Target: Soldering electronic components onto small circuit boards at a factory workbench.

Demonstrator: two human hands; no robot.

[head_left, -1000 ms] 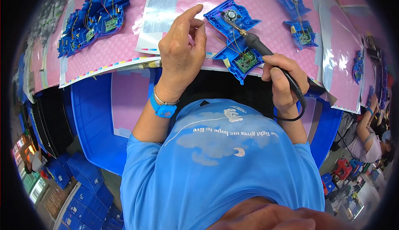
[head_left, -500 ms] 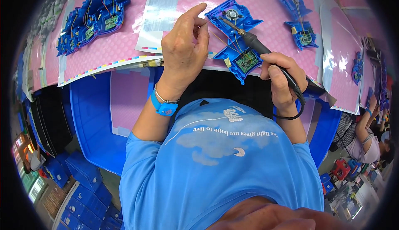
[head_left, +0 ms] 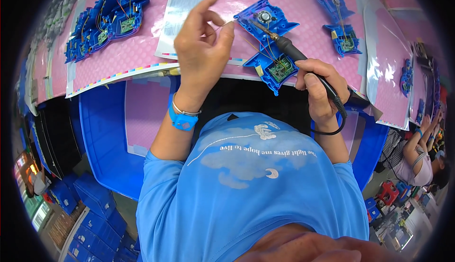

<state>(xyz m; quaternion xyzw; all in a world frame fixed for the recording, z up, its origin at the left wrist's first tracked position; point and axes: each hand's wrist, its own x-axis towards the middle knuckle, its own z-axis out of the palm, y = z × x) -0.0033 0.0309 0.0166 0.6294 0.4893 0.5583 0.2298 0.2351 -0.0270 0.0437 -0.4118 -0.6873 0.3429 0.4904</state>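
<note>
My right hand point(head_left: 323, 89) is wrapped round a black soldering iron point(head_left: 291, 49), its cable trailing below the wrist. The iron's metal tip rests over the upper blue plastic shell half point(head_left: 279, 27), close to a round speaker point(head_left: 265, 17). Thin wires link that half to a lower blue shell half point(head_left: 275, 87), which carries a green circuit board point(head_left: 282, 70). Just left of the shells, my left hand point(head_left: 204, 49) is raised with the index finger stretched out. A thin wire, perhaps solder, shows at its thumb and curled fingers.
Several wired blue shells point(head_left: 109, 25) lie joined at the far left. Another opened shell pair point(head_left: 343, 39) lies to the right on the pink table covering point(head_left: 308, 15). Blue bins point(head_left: 106, 158) stand under the table's near edge. A co-worker point(head_left: 412, 160) sits at the far right.
My left hand has shifted left, away from the upper shell, with its index finger lifting. The soldering iron and shells have barely moved. The co-worker's arms at right have moved.
</note>
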